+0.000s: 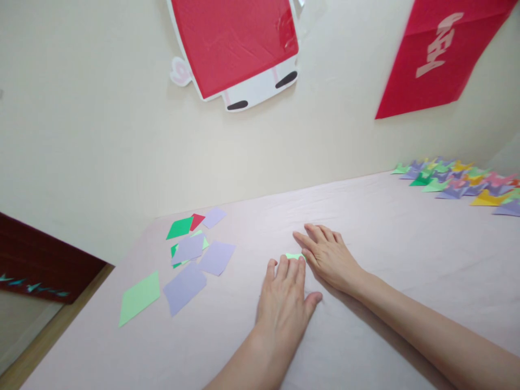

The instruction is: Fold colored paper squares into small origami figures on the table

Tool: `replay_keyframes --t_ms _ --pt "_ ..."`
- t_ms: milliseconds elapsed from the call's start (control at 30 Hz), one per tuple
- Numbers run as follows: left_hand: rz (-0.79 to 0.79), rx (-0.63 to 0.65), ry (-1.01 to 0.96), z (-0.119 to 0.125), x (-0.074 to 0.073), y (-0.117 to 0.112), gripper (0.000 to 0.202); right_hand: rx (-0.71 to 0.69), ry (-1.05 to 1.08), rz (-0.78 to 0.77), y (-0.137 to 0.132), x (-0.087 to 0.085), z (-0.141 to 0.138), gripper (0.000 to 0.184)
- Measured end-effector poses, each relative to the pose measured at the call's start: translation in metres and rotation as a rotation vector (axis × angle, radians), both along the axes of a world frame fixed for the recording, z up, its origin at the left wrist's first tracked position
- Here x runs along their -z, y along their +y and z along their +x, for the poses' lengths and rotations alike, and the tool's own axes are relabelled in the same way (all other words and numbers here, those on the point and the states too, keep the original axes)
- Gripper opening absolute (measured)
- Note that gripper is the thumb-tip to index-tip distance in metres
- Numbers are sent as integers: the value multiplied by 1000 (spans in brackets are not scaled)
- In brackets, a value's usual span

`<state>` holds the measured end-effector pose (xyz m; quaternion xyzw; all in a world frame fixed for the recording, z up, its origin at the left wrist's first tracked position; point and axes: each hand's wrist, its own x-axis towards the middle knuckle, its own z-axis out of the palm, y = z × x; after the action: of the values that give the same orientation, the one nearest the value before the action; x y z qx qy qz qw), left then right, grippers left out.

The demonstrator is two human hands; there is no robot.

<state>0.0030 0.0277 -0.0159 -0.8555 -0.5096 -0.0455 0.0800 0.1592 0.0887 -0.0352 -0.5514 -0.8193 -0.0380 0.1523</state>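
Observation:
My left hand [284, 295] lies flat on the pale pink table [365, 336], fingers stretched forward over a small light green folded paper [294, 255]. Only a sliver of that paper shows between the hands. My right hand [327, 254] lies flat beside it, fingers pointing left and touching the paper's right side. Both hands press down with fingers extended.
Loose paper squares, lilac [184, 286], light green [139, 297], dark green [179, 228] and red [197, 220], lie scattered at the left. Several folded paper figures in mixed colours [459, 181] stand at the far right. Red posters hang on the wall behind.

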Motion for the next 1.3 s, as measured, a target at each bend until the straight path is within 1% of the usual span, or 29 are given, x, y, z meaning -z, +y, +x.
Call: replay_keyframes --t_ms 100,200,333,500,633,733,867,933,1033,1100,1167,1233,1300 --pt "7 -3 3 -1 1 -1 61 -1 17 2 0 1 1 42" --pt "8 -6 -15 -5 4 -4 60 -3 23 2 0 1 1 41" --pt "15 -37 -38 -9 10 -10 62 -6 18 -14 1 -1 2 41" --pt "32 -73 -20 -14 14 -18 64 3 26 -32 1 -2 2 41" --pt "63 -130 -5 -26 12 -26 64 -8 33 -44 1 -4 2 41" --pt "44 -133 -7 -33 10 -31 62 -8 36 -37 1 -4 1 41" --pt "73 -162 -68 -30 7 -28 55 -9 75 -21 1 -2 1 40" --pt "85 -165 -121 -24 4 -21 51 -22 140 -24 3 -1 3 39" --pt "11 -82 -195 -14 -3 -7 50 -85 378 -42 9 1 7 33" --pt "-49 -49 -225 -8 -8 4 38 -187 585 -55 13 0 10 31" --pt "-78 -47 -248 -5 -11 13 30 -312 740 -99 15 -2 12 33" --pt "-81 -43 -280 -6 -12 19 25 -392 802 -175 15 -4 13 37" --pt "-89 -25 -347 -9 -12 23 21 -407 809 -243 13 -8 12 38"
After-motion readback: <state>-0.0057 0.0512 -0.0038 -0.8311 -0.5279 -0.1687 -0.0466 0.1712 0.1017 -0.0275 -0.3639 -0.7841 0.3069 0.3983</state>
